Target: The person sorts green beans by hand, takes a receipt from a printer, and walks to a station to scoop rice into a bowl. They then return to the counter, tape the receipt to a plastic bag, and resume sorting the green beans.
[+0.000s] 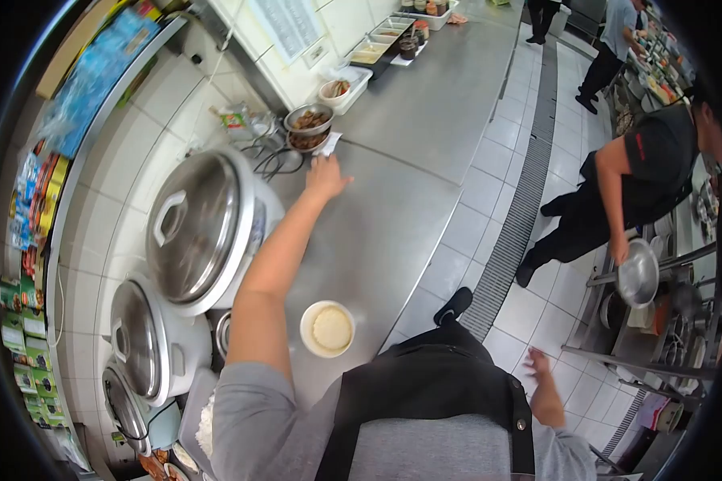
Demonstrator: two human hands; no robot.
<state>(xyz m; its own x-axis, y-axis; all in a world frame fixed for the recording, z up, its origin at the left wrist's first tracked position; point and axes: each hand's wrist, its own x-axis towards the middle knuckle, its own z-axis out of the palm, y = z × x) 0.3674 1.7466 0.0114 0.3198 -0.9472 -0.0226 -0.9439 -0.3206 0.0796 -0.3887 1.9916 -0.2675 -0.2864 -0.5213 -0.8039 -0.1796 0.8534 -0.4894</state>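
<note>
My left hand (326,179) reaches far along the steel counter (385,192), thumb spread away from the fingers. Its fingertips are close to a white slip of paper (329,144) and two stacked metal bowls (307,122) of brown pieces. Nothing shows in this hand. Nearer my body, beneath the outstretched arm, a white bowl (306,327) with a pale, smooth mound in it stands on the counter. Over the tiled floor at my right side hangs my right hand (541,364), empty, its fingers loosely apart.
Large lidded rice cookers (194,228) line the left wall below a shelf of packets (104,80). Sauce trays (377,50) stand at the counter's far end. Across the aisle, a person in black (642,172) holds a metal bowl (638,272) beside racks; other people stand farther off.
</note>
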